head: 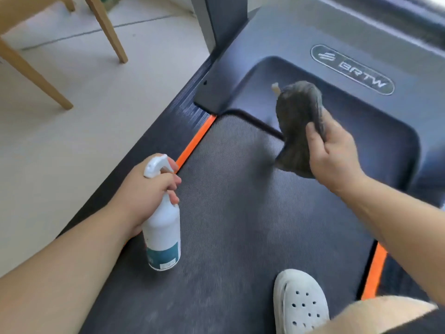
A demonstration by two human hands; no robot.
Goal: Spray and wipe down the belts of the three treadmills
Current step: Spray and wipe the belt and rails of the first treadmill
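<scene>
A dark grey treadmill belt [240, 213] runs up the middle of the head view, edged by orange strips. My left hand [147, 191] grips the neck of a white spray bottle [163, 235] with a teal label, held upright over the belt's left side. My right hand [334, 155] holds a crumpled dark grey cloth [298, 121] above the belt's front end, near the motor cover [313, 44] marked BRTW. The cloth hangs in the air, off the belt.
My foot in a white perforated clog [301, 302] stands on the belt at the bottom right. A treadmill upright [216, 20] rises at the top. Wooden chair legs [106, 27] stand on the pale floor [72, 141] to the left.
</scene>
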